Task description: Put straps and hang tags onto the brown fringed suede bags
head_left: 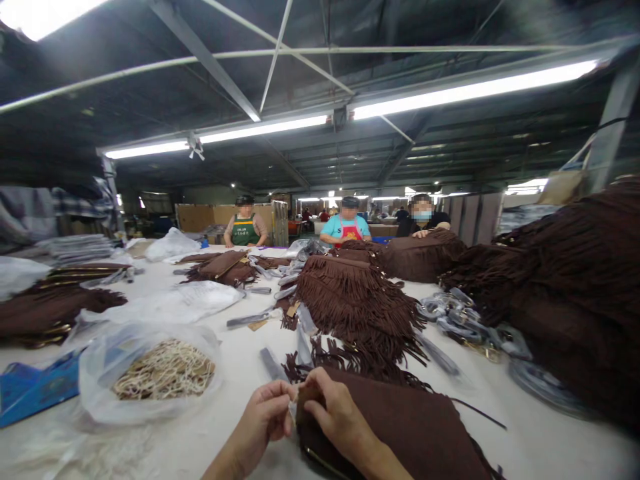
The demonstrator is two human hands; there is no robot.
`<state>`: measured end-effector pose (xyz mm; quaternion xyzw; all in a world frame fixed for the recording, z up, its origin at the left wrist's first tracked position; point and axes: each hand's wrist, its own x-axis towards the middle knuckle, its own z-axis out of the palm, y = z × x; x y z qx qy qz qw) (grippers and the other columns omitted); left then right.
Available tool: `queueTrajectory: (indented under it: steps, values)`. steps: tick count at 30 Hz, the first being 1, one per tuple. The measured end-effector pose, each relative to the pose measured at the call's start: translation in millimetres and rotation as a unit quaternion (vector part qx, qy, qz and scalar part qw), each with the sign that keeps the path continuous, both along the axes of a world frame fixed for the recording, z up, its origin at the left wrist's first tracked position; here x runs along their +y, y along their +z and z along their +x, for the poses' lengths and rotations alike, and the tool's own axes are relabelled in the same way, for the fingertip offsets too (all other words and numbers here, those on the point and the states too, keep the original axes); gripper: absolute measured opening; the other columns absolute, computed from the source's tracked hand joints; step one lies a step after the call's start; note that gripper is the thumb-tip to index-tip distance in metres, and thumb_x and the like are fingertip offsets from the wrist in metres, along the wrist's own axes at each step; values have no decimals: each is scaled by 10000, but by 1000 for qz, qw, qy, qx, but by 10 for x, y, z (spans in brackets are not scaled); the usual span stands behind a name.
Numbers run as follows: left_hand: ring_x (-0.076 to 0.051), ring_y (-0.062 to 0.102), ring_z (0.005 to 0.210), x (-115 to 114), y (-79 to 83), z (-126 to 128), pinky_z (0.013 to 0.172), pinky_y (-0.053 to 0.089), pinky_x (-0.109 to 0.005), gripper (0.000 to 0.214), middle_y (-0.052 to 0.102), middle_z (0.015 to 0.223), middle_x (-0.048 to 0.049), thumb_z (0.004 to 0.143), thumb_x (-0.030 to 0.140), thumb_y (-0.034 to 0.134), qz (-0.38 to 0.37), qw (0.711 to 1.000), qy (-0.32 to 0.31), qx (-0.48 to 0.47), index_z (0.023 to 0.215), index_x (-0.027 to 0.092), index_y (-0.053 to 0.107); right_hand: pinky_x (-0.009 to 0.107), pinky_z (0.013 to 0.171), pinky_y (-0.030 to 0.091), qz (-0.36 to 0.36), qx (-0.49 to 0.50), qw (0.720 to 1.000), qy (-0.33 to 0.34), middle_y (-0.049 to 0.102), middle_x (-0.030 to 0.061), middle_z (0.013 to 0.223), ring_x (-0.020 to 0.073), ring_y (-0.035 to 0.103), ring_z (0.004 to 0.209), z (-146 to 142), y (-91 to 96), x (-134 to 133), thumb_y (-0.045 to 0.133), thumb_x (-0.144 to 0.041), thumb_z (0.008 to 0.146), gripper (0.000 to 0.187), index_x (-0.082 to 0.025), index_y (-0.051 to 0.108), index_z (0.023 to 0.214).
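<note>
Head view, near edge of the white counter (540,440): left hand (264,419) and right hand (336,415) meet at the upper left corner of a flat brown suede bag (410,433), each grip closed, fingertips pinched on that corner; anything between them is too small to tell. Bag lies flat on the counter directly before the person, fringed brown bags (357,303) heaped just beyond it, a clear plastic sack of pale cords (160,370) to its left. Three co-workers (347,227) stand at the far side.
</note>
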<state>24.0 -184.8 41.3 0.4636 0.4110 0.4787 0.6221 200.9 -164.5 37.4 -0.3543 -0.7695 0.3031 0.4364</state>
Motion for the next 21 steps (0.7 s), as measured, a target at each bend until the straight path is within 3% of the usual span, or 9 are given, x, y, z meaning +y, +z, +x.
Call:
queueTrajectory:
  steps: [4, 7, 9, 11, 14, 18, 21]
  values:
    - [-93, 469, 348, 17, -73, 55, 349, 195, -174, 218, 582, 460, 48, 677, 364, 650, 81, 990, -2, 117, 759, 190, 546, 231, 637, 416, -3, -8, 999, 43, 702, -23, 782, 171, 646, 695, -62, 74, -4, 526, -75, 741, 312, -240, 434, 990]
    - [-113, 549, 438, 0, -82, 90, 395, 333, -187, 88, 634, 607, 22, 703, 277, 562, 151, 969, 15, 194, 717, 202, 519, 234, 632, 405, 5, -26, 999, 41, 690, -30, 752, 173, 643, 687, -80, 54, -8, 535, -69, 726, 351, -234, 449, 1023]
    - [-128, 583, 525, -23, -48, 99, 502, 414, -207, 12, 633, 647, 20, 712, 203, 514, 216, 937, 42, 270, 708, 208, 523, 237, 631, 406, 2, -32, 999, 20, 660, -43, 709, 171, 626, 670, -90, 3, -14, 550, -62, 701, 422, -225, 475, 1083]
    - [-149, 612, 616, -47, 18, 76, 596, 436, -221, 92, 637, 659, 24, 717, 150, 492, 264, 891, 86, 359, 748, 221, 541, 226, 601, 408, -27, -24, 999, 21, 628, -61, 679, 161, 604, 643, -100, -63, -23, 572, -59, 666, 522, -227, 486, 1153]
    - [-163, 628, 661, -84, 149, -46, 641, 421, -227, 126, 657, 674, 27, 744, 128, 485, 268, 840, 137, 452, 776, 234, 545, 203, 583, 433, -56, -4, 996, 69, 641, -36, 824, 150, 608, 714, -104, -156, -40, 596, -64, 631, 609, -241, 513, 1208]
    - [-170, 622, 676, -158, 280, -257, 645, 419, -232, 99, 658, 683, 13, 793, 166, 489, 266, 844, 119, 450, 770, 221, 568, 210, 611, 474, -37, -15, 996, 80, 627, 35, 1033, 165, 612, 833, -87, -213, -53, 585, -107, 677, 696, -234, 461, 1350]
    - [-192, 606, 740, -204, 304, -297, 713, 436, -269, 120, 652, 725, -16, 783, 175, 514, 299, 836, 96, 450, 764, 204, 628, 226, 657, 474, -10, -56, 994, 89, 651, 29, 1009, 164, 610, 815, -79, -203, -69, 568, -112, 706, 620, -239, 513, 1310]
